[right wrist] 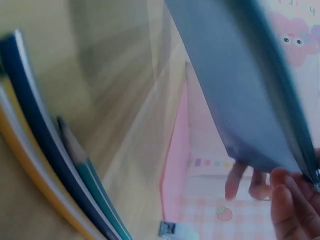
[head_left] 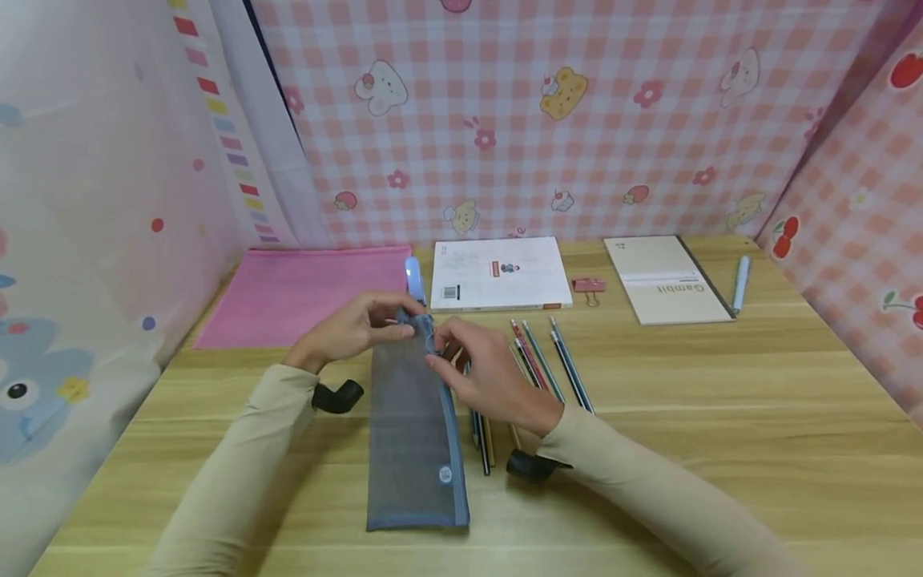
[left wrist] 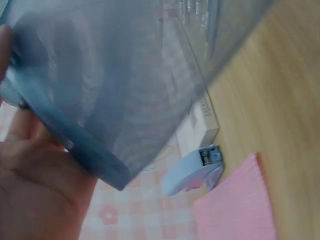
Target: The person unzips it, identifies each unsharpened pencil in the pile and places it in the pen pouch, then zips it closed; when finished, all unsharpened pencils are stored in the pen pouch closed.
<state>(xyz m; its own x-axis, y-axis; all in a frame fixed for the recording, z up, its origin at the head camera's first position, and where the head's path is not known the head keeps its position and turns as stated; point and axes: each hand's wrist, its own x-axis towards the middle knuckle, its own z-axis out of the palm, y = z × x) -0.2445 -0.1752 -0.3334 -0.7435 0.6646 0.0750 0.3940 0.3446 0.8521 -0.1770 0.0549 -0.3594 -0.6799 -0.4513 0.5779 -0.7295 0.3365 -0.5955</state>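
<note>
A grey-blue mesh zip pouch (head_left: 407, 433) is raised at its far end, its near end low over the table. My left hand (head_left: 360, 324) grips the far top corner between thumb and fingers. At the zip edge of that end, my right hand (head_left: 490, 373) pinches the pouch near the zip pull, which the fingers partly hide. Pencils (head_left: 570, 365) lie on the table to the right of the pouch, some of them under my right hand. In the right wrist view, a teal pencil (right wrist: 100, 190) shows its sharpened tip.
A pink folder (head_left: 310, 292) lies at the back left, with a blue stapler (head_left: 413, 276) by its edge. Farther right are a white book (head_left: 501, 276), a pink binder clip (head_left: 590, 286), a cream notebook (head_left: 667, 280) and a light blue pen (head_left: 741, 284). Patterned cloth (head_left: 519, 160) hangs behind.
</note>
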